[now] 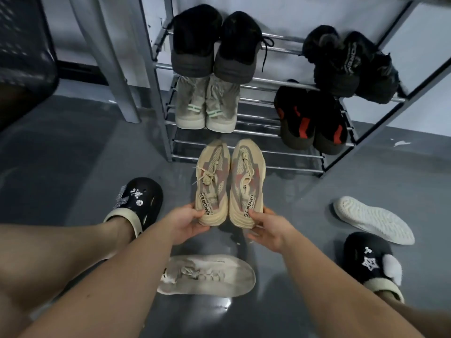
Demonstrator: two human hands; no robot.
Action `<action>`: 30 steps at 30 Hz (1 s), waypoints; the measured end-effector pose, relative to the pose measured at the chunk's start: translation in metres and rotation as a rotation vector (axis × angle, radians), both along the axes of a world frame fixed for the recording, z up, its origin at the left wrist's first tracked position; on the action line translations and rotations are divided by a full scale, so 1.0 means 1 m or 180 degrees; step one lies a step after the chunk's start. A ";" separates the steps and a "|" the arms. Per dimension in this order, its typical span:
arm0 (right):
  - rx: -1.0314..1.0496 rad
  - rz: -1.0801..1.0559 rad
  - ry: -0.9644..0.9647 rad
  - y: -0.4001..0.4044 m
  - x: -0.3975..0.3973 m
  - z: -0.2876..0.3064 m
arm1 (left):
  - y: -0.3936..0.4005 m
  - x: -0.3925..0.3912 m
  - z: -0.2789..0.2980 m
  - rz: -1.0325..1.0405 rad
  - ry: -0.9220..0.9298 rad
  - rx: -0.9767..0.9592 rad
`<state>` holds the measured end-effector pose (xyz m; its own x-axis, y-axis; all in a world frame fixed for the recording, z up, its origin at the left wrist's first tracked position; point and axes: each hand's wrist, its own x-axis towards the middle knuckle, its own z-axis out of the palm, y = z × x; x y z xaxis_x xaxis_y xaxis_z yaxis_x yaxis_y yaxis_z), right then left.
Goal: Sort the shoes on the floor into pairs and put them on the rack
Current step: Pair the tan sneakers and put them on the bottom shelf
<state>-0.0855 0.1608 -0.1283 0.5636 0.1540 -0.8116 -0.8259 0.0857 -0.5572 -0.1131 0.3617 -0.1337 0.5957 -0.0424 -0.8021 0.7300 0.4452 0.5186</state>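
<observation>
I hold a pair of beige and pink sneakers side by side, toes toward the metal shoe rack (246,157). My left hand (188,222) grips the heel of the left sneaker (212,181). My right hand (268,228) grips the heel of the right sneaker (246,179). Both shoes hover just in front of the rack's lowest shelf. On the rack sit a black pair (214,42), a grey pair (207,103), a black furry pair (349,64) and a black and red pair (312,118). A beige sneaker (207,274) and a white sneaker (373,219), sole up, lie on the floor.
My feet wear black clogs with charms, one at the left (136,201) and one at the right (371,262). A grey metal post (114,69) stands left of the rack. A dark mesh chair (22,50) fills the top left corner. The floor is grey.
</observation>
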 end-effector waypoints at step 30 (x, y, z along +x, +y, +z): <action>-0.0196 -0.0757 -0.0251 0.101 0.161 -0.087 | 0.077 0.151 -0.078 0.1195 -0.0048 0.0183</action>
<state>0.0752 0.2616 -0.2152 0.6400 -0.0387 -0.7674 -0.7404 0.2361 -0.6294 0.0380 0.4391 -0.2121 0.5731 0.2258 -0.7878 0.5136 0.6501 0.5600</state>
